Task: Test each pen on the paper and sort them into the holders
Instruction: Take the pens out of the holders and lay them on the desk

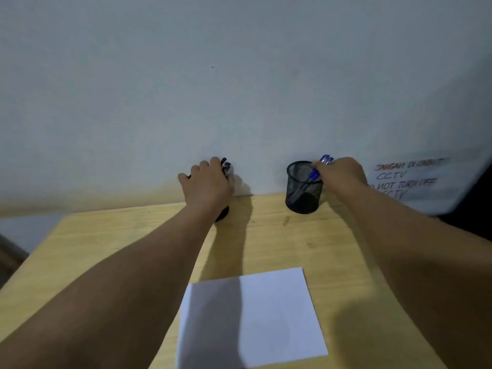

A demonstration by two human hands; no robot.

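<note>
While both arms are stretching out to the back of the desk (279, 235), here's the rundown:

left hand: my left hand (210, 182) is curling over the black pens (225, 166) in the left holder (222, 213), which is mostly hiding under my palm. Can't really tell how tight I'm gripping.

right hand: my right hand (343, 173) is pinching the blue pens (319, 169) at the rim of the mesh holder (303, 189).

hands: well apart, one per holder.

pen axis: the blue ones are leaning, tips down into the cup and caps up toward my fingers, so I'm guessing a pull up along that slant.

paper: the paper (279, 315) is lying near my body, between my forearms, so any pen is coming back toward me for testing.
</note>
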